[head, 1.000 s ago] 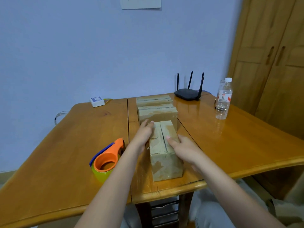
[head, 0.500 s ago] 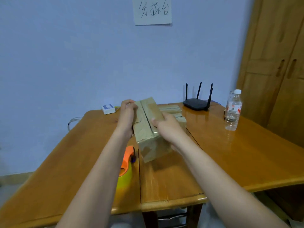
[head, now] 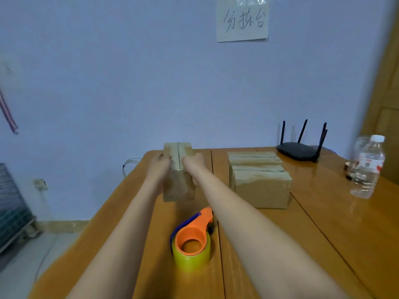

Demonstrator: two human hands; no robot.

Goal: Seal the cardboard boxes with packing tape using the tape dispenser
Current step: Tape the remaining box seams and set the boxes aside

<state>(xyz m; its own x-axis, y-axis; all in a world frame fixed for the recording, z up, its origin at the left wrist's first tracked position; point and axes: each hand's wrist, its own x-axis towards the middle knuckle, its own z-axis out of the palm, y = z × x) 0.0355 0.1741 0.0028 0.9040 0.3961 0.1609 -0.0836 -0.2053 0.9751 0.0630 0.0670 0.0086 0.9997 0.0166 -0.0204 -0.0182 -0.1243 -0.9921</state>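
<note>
Both hands (head: 158, 167) grip a brown cardboard box (head: 178, 186), its top seam dark.

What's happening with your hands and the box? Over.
Left hand and right hand grip small brown cardboard box. Orange tape dispenser untouched on table. Nothing blocking.

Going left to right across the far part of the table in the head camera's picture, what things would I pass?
The box held in both hands → the row of cardboard boxes → the black router → the water bottle.
</note>
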